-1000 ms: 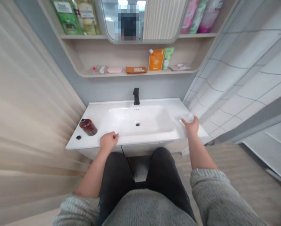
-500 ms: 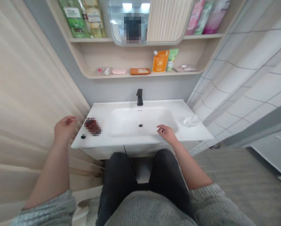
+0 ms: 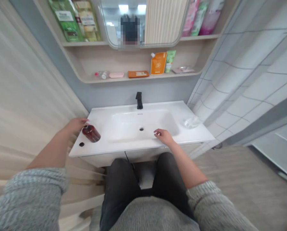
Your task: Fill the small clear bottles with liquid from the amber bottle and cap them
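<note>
A dark red-brown bottle (image 3: 92, 133) without a cap stands at the left end of the white counter. My left hand (image 3: 76, 124) is just behind its mouth, fingers stretched toward a faint whitish, see-through bit that I cannot make out. A small round black cap (image 3: 81, 144) lies by the counter's left front corner. Over the front right part of the sink basin (image 3: 124, 128) hovers my right hand (image 3: 164, 136), its fingers loosely bent and apart, holding nothing. The black faucet (image 3: 139, 100) stands behind the basin.
Crumpled clear plastic (image 3: 191, 122) lies on the counter's right end. Above hangs a shelf (image 3: 124, 80) with an orange pouch (image 3: 158, 63), a green tube (image 3: 169, 61), a pink soap bar (image 3: 116, 75) and small bottles. A beige curtain (image 3: 25, 96) borders the left side.
My left hand has moved right, from beside the counter to the bottle. My right hand stays over the basin, nearly unchanged. The view has shifted slightly.
</note>
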Demonstrator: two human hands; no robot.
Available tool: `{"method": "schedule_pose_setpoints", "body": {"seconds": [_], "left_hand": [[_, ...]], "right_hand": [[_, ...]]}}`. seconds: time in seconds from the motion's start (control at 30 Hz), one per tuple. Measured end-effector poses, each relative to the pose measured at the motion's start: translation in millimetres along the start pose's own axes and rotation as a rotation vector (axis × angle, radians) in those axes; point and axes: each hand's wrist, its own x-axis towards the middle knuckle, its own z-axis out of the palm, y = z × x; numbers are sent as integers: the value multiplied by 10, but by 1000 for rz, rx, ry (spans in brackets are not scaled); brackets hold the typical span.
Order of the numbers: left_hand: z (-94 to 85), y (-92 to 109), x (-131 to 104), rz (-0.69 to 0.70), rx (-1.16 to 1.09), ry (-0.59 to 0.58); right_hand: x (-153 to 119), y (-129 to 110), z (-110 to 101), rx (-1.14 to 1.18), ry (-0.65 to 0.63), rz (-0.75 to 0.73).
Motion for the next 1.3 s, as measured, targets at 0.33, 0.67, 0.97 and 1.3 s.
{"method": "schedule_pose_setpoints", "body": {"seconds": [0.33, 0.67, 0.97, 1.3], "left_hand": [[-508, 348, -245, 221, -38, 699], [1836, 1938, -1028, 457, -578, 182], [2554, 2058, -1062, 436, -689, -77], [2549, 2054, -1103, 497, -510, -80]], "right_hand": [[37, 1, 35, 0, -15, 57], [351, -340, 368, 246, 16, -315], [462, -269, 611, 251, -103, -160], [354, -357, 509, 105, -57, -158]]}}
